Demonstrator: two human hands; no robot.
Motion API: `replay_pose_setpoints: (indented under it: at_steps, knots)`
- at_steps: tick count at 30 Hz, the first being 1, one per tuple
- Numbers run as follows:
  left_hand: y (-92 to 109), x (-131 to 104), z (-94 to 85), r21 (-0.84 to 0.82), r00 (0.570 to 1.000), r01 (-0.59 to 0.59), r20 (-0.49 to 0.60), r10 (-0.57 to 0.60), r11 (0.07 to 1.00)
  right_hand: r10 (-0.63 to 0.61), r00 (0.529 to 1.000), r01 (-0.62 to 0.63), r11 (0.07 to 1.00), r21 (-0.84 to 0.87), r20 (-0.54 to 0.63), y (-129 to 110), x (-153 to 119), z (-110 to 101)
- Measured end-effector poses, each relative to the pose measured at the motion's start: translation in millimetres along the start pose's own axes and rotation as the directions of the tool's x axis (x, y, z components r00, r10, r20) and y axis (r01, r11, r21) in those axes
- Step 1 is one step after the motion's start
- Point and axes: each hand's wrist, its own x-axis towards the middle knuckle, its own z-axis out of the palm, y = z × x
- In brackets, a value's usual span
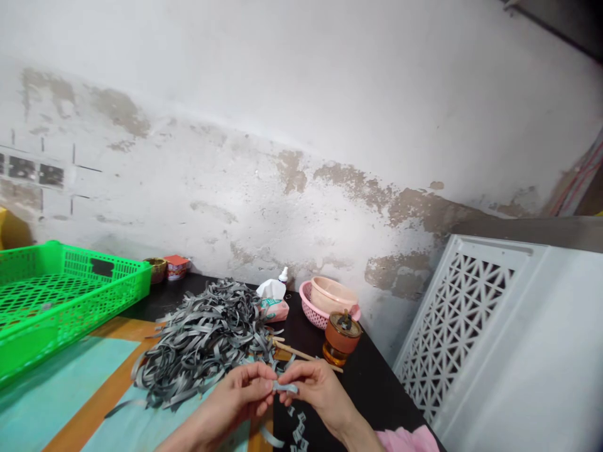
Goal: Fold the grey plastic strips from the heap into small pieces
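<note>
My left hand [247, 392] and my right hand [313, 389] meet at the bottom centre, fingertips close together. Between them is a short pale grey strap [286, 388], pinched by the fingers of both hands. Behind and left of my hands lies a large tangled heap of grey straps [207, 339]. Below my hands, several small clear pieces [299, 430] are scattered on the black table. One loose strap [272, 436] curves beside them. Fine detail where the fingertips meet is too small to make out.
A green crate [70, 301] stands at left. Behind the hands are a tissue box [274, 309], a wooden stick [308, 356], pink baskets [334, 293] and an amber jar [342, 339]. A white lattice panel [456, 326] stands at right.
</note>
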Motion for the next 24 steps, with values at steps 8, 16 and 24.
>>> replay_pose_setpoints:
  at_steps: [8, 16, 24]
  knots:
    - [-7.1, 1.1, -3.6, 0.006, 1.0, -0.005, -0.003, 0.005, 1.0, 0.072, 0.997, -0.072, 0.997, -0.001, 0.01, 0.6, -0.7, -2.5]
    - [-10.0, 3.2, -3.0, 0.066, 0.999, -0.043, 0.023, 0.042, 0.997, 0.2, 0.978, -0.198, 0.979, 0.037, -0.06, 4.6, 1.8, 0.3]
    - [-11.0, 1.7, -2.7, 0.148, 0.996, -0.08, 0.061, 0.072, 0.986, 0.242, 0.968, -0.238, 0.969, 0.07, -0.058, 5.3, 1.5, 0.8]
